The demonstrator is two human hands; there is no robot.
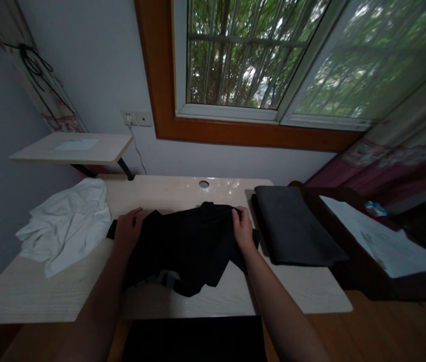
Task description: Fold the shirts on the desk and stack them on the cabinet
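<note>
A black shirt [186, 241] lies crumpled and partly spread across the pale wooden desk [152, 193], its lower edge uneven. At its right shoulder, my right hand [242, 226] pinches the cloth between thumb and fingers. My left hand [128, 226] is closed on the shirt's left side, with a bit of dark cloth poking out beyond it; the fingertips are mostly hidden. Left of that hand rests a heap of white cloth [73, 216]. A flat dark grey folded stack [296, 223] sits to the right of my right hand.
A small raised shelf [39, 146] with a paper on it stands at the back left. Behind the desk are a wall socket [136, 118] with a cord and a window [250, 60]. Dark furniture holding a white sheet [382, 241] is at the right.
</note>
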